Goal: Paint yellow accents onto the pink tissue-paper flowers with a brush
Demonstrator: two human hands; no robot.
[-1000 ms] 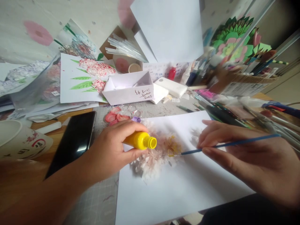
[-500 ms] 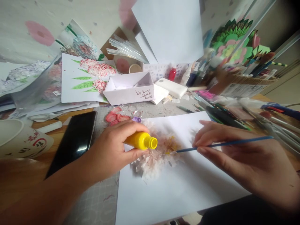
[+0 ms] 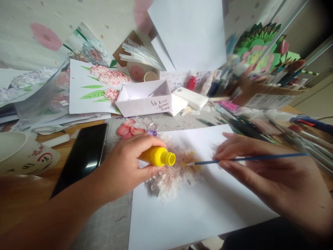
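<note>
My left hand (image 3: 130, 161) is wrapped round a yellow paint bottle (image 3: 157, 157), which lies tilted with its uncapped mouth facing right. Between thumb and fingers, my right hand (image 3: 249, 166) pinches a thin blue paintbrush (image 3: 234, 160). The brush's yellow-stained tip points left, a short way from the bottle's mouth. Beneath both is a ruffled flower of whitish and pale pink petals (image 3: 166, 185), with yellow dabs on its right part. It rests on a white sheet of paper (image 3: 182, 215). Part of the flower is hidden behind the bottle and my left hand.
A black phone (image 3: 80, 156) and a paper cup (image 3: 26, 152) are at left. Behind stand a white paper box (image 3: 145, 104) and a flower picture (image 3: 85, 100). Pink palette-like dishes (image 3: 127, 128) sit beyond my left hand. Brushes and pencils (image 3: 247, 125) crowd the right.
The brush has tipped more level, and its tip has risen slightly towards the bottle's mouth. The left hand and the yellow bottle have hardly moved.
</note>
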